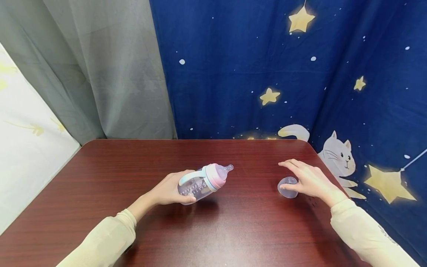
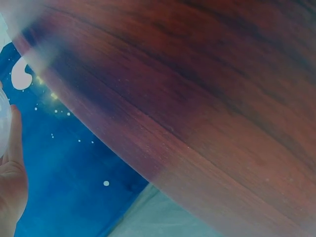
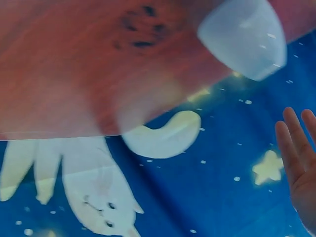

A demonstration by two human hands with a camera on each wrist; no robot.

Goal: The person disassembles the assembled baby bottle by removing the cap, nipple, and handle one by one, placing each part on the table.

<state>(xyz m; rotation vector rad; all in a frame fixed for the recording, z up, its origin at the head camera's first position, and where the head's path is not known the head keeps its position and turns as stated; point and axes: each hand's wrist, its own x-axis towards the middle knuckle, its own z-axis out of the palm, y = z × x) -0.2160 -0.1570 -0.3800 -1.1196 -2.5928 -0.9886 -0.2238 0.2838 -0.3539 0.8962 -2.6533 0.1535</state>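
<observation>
My left hand [image 1: 169, 190] grips a clear baby bottle [image 1: 197, 188] round its body, thumb along the near side. The bottle has a pale blue handle, a pink collar and a clear teat that points right and slightly up. It is tilted over the table. In the left wrist view only a slice of the bottle [image 2: 4, 123] shows at the left edge. To the right, a translucent dome-shaped cap [image 1: 286, 191] sits on the table. My right hand [image 1: 310, 179] hovers at it with fingers extended; in the right wrist view the cap [image 3: 247, 39] is apart from the fingers.
The dark red-brown wooden table [image 1: 140, 159] has rounded far corners. Dark marks [image 3: 143, 27] lie on its surface near the cap. A grey curtain [image 1: 123, 74] and a blue curtain [image 1: 227, 81] with stars and a cat hang behind the far and right edges.
</observation>
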